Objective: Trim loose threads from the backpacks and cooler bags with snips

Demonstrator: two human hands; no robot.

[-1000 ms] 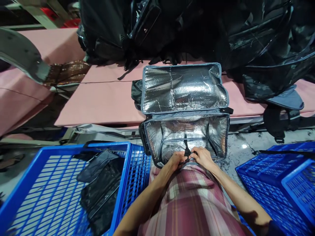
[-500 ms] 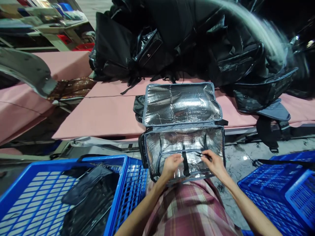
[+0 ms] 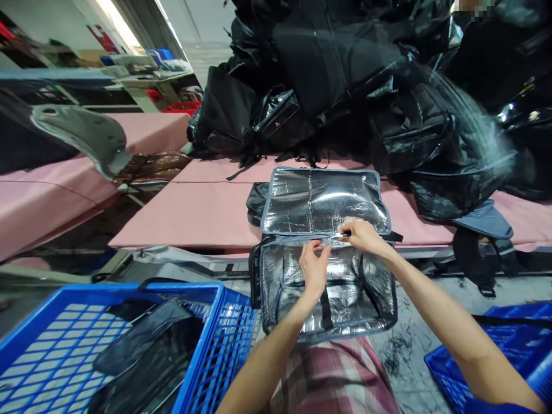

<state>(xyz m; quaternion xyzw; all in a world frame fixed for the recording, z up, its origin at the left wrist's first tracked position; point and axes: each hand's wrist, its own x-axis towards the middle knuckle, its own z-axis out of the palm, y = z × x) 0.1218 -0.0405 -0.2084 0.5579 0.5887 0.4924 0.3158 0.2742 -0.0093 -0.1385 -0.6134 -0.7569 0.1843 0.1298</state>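
An insulated bag (image 3: 297, 310) with a silver foil lining lies open, its lid (image 3: 323, 198) folded back onto the pink table. My left hand (image 3: 314, 267) is at the hinge seam between lid and body, fingers bent and pinching at the grey-blue edging. Just right of it, my right hand (image 3: 364, 237) is closed around small thread snips (image 3: 345, 234), mostly covered by the fingers. Their tip points left along the seam. A black strap (image 3: 326, 310) runs down the lining below my hands.
A blue crate (image 3: 218, 293) with dark bags (image 3: 146, 351) stands at my left, another blue crate (image 3: 509, 322) at my right. Black bags (image 3: 319, 63) are heaped at the back of the pink table (image 3: 194, 213). A grey chair (image 3: 86, 135) stands at left.
Both hands have moved up from the inside of the bag's body to the hinge seam, the right one carrying the snips. The view has shifted slightly.
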